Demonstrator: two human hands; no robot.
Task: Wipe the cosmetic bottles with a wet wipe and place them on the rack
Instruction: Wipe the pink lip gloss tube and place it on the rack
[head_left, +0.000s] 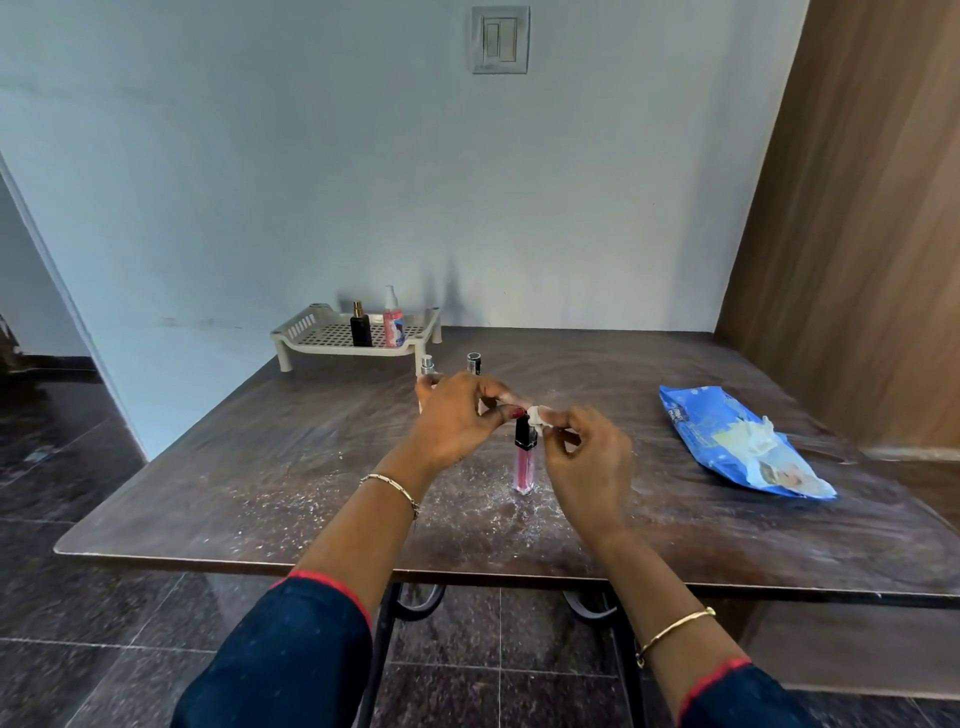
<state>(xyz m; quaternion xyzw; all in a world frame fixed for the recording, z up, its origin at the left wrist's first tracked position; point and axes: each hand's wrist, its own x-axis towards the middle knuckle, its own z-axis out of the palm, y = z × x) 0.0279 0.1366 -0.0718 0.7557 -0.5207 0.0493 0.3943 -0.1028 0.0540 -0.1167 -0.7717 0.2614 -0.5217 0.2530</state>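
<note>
The gloss tube (523, 467) stood upright on the table (234, 467), near the middle, between the two hands. The right hand (587, 457) pinched a small folded wipe (540, 415) just beside the tube's black cap (525, 434). The left hand (457, 415), fingers curled, seemed to pinch the wipe's other end right above the cap.

The tube looked light, stiff and narrow-footed, so a sideways rub would likely tip it. Its pink body was probably smooth plastic, slick once wet. The squared cap seemed the surest place to hold it while the wipe ran down the body. The wipe itself was soft and limp.

Two more small bottles (473, 362) waited behind the left hand. The rack (311, 332) by the wall already carried a black bottle (360, 328) and a pink pump bottle (393, 322).

The blue pack (743, 447) bore print and a picture, and the pump bottle a label, all too small to read
</note>
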